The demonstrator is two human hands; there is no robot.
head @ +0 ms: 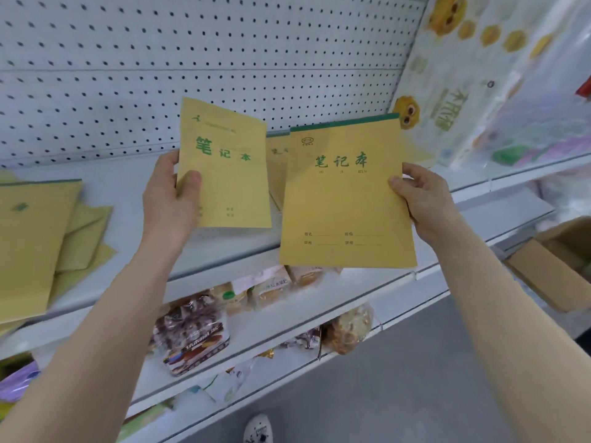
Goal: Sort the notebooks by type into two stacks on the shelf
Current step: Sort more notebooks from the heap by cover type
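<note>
Up front, the left hand (pixel 169 193) pinches the smaller notebook (pixel 224 167) at its left edge, thumb on a yellow cover with bold green characters. The right hand (pixel 422 199) grips the larger notebook (pixel 345 199) at its right edge: green strip on top, brush-style title. Both are held above the shelf (pixel 224 260).

Both bare arms raised, reaching forward.
Thumbs on front covers: left hand (pixel 169 199) pinches small notebook (pixel 224 167), right hand (pixel 422 199) pinches large notebook (pixel 347 199).
</note>
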